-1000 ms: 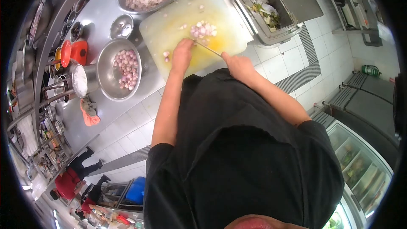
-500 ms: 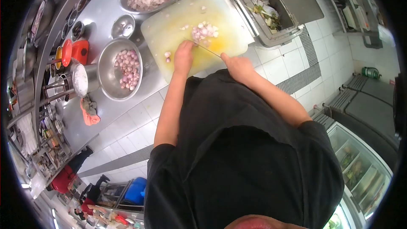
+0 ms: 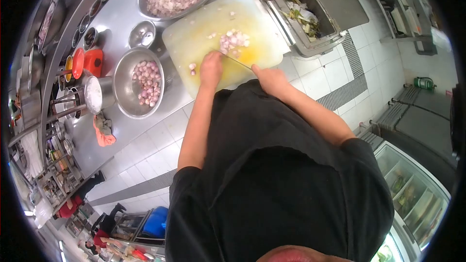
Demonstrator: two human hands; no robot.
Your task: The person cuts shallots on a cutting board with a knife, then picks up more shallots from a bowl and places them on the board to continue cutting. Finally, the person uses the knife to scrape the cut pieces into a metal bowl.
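Knife work occupies the person at the steel worktop. The right hand is closed round the handle, and the thin blade runs from it across the yellow-stained chopping board towards the left hand. That left hand lies knuckles-up on the board with its fingers curled down just beside the blade. Whether it pins a piece underneath I cannot tell, since the fingers hide it.

Over the last second very little has shifted. Both hands have kept their places and the blade has stayed at the near edge of the chopped shallots, which sit heaped mid-board just beyond it. By my reading this is the middle of a steady run of cuts, not a start or a finish.

Two loose pieces lie on the board to the left of the left hand. Further left stands a steel bowl of whole peeled shallots, and a larger bowl full of chopped ones sits beyond the board. An open waste bin stands at the board's right end.
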